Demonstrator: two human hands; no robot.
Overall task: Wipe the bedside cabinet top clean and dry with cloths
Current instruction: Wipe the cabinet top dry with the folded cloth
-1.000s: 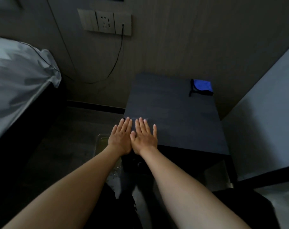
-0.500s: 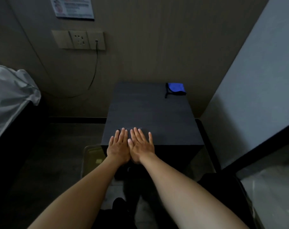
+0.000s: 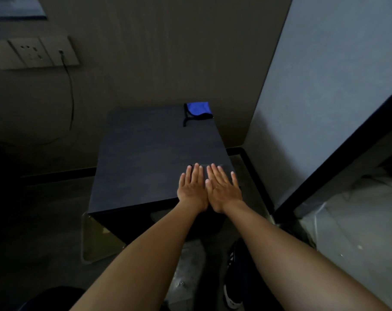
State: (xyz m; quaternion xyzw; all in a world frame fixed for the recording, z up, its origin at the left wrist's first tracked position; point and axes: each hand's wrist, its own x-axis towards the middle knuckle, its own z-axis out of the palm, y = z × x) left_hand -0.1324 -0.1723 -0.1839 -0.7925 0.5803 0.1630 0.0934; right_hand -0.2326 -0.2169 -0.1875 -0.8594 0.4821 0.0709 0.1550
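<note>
The dark bedside cabinet top (image 3: 145, 158) fills the middle of the head view. A folded blue cloth (image 3: 198, 110) with a dark edge lies at its far right corner, against the wall. My left hand (image 3: 192, 189) and my right hand (image 3: 223, 190) lie flat side by side on the near right part of the top, fingers straight and pointing away from me. Both hands hold nothing. The cloth is well beyond my fingertips.
A wall socket panel (image 3: 33, 52) with a plugged-in black cable (image 3: 71, 97) is at the upper left. A pale wall (image 3: 325, 86) rises at the right, close beside the cabinet. A clear container (image 3: 98, 241) sits on the floor at the cabinet's near left corner.
The view has swung left and closer, so the cabinet sits more central. My hands now lie nearer the cabinet's right edge and further onto the top. The bed has left the view.
</note>
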